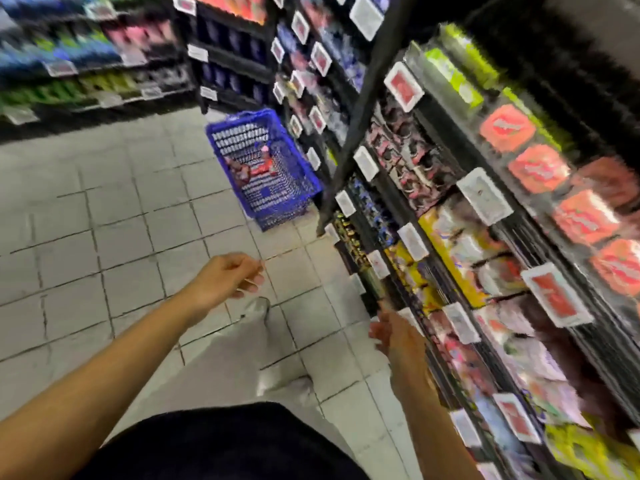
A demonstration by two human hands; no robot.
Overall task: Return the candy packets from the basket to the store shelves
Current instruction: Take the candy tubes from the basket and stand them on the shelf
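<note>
A blue plastic basket [277,199] stands on the tiled floor ahead, close to the shelf front. A few dark and red candy packets [254,168] lie in its bottom. My left hand [230,277] hangs over the floor with loosely curled fingers and holds nothing. My right hand [394,336] is near the lower shelves on the right, fingers relaxed, holding nothing. Both hands are well short of the basket. The whole view is blurred by motion.
Store shelves [485,237] full of colourful packets and white price tags run along the right. A black upright post [360,109] divides them. More shelving [86,64] stands across the aisle at the far left. Grey floor tiles [121,220] lie between.
</note>
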